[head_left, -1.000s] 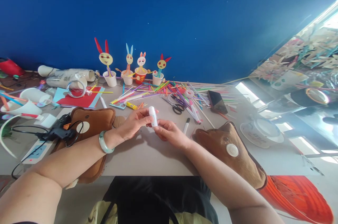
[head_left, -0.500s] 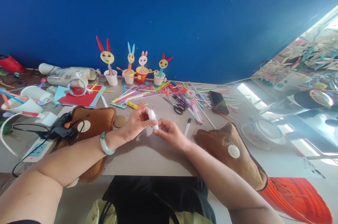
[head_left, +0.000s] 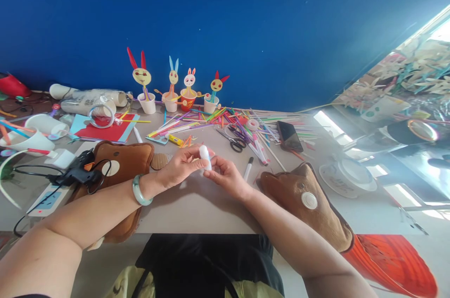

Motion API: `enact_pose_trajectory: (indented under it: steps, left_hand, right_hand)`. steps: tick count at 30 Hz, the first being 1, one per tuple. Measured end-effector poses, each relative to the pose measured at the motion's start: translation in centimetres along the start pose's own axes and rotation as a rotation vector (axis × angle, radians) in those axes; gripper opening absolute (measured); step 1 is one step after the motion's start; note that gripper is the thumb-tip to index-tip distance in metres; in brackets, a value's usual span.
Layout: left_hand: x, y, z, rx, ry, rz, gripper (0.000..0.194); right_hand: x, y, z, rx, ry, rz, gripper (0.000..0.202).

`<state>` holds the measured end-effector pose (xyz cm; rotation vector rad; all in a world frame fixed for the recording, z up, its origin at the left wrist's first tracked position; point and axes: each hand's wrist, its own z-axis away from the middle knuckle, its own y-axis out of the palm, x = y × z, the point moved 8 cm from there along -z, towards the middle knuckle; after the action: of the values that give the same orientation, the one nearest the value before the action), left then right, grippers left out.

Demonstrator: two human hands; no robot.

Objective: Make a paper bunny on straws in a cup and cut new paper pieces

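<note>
Between the fingertips of both hands, above the table's front half, is a small white bottle [head_left: 205, 158] with a rounded top and a bluish label patch. My left hand [head_left: 183, 165], with a pale jade bangle on the wrist, pinches it from the left. From the right, my right hand [head_left: 225, 175] grips its lower part with thumb and fingers. Part of the bottle is hidden by the fingers. Close behind the hands lie a yellow utility knife [head_left: 176, 139] and black-handled scissors [head_left: 236, 144]. A white marker with a black cap [head_left: 249, 168] rests beside my right hand.
Brown hot-water bags lie left [head_left: 130, 155] and right [head_left: 309, 223] of the arms. Coloured sticks [head_left: 197, 124], a phone [head_left: 290, 136] and rabbit figures in cups [head_left: 146, 103] fill the back. A power strip [head_left: 49, 199] with cables sits left.
The bottle has turned slightly more upright between my fingers, and more of its white top shows. Both hands keep their hold, and the view has shifted a little.
</note>
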<state>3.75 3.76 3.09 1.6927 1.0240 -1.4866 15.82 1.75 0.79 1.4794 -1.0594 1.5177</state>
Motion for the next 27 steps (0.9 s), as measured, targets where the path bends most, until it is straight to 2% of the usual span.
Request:
enact_pose_trajectory:
  steps: [6,10,14,19,21,23,25,27]
  left_hand:
    - [-0.3,-0.4,-0.1,-0.076,0.013,-0.033,0.038]
    - [-0.3,0.3,-0.1,0.019,0.024,-0.008,0.037]
    - [-0.9,0.8,0.3,0.086,0.123,-0.108,0.027]
    - [-1.0,0.3,0.6,-0.023,0.199,-0.269,0.028]
    - [-1.1,0.1,0.7,-0.064,0.238,-0.349,0.029]
    - [-1.2,0.1,0.8,-0.073,0.272,-0.423,0.027]
    - [-1.3,0.5,0.8,-0.044,0.299,-0.471,0.024]
    - [-1.4,1.0,0.9,0.012,0.325,-0.491,0.023]
  right_hand:
    - [-0.1,-0.2,0.2,-0.048,-0.031,0.113,0.043]
    - [-0.2,-0.4,0.2,-0.077,-0.053,0.094,0.043]
    - [0.0,-1.0,0.1,-0.141,-0.073,0.091,0.043]
    - [0.4,-1.9,0.2,-0.143,-0.038,0.201,0.049]
    - [1.1,-2.9,0.3,-0.203,-0.060,0.212,0.054]
    - [2.0,-4.2,0.6,-0.301,-0.118,0.202,0.047]
    - [2.6,-5.0,0.9,-0.364,-0.166,0.188,0.038]
    - [2.7,-5.2,1.1,-0.373,-0.177,0.154,0.035]
